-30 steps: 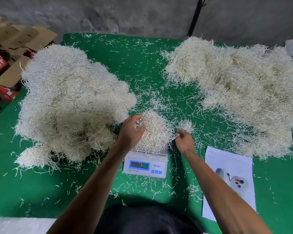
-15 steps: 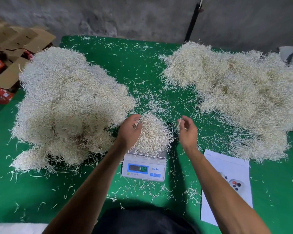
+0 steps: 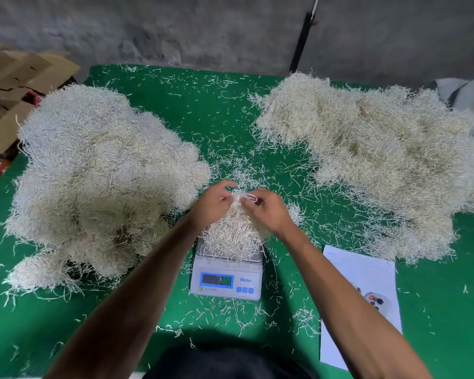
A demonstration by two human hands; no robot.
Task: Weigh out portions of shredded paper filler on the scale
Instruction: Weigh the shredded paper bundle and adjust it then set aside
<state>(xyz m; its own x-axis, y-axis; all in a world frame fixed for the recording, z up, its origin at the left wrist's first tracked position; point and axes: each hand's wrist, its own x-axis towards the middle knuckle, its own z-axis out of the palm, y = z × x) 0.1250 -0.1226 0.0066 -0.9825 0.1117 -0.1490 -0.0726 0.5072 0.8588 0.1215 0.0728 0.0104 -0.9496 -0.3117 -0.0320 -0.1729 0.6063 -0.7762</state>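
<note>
A white digital scale with a blue-framed display sits on the green table in front of me. On its pan lies a small mound of cream shredded paper. My left hand and my right hand meet over the top of this mound. Both pinch a tuft of strands between fingertips at its peak. A large heap of shredded paper lies to the left. Another large heap lies to the right.
The green table cover is strewn with loose strands. A white printed sheet lies right of the scale. Cardboard boxes stand beyond the table's left edge. A grey wall with a black pole is behind.
My right hand moved left from the table beside the scale onto the mound's top. My left hand shifted from the mound's left side up to its peak. Both now pinch strands there.
</note>
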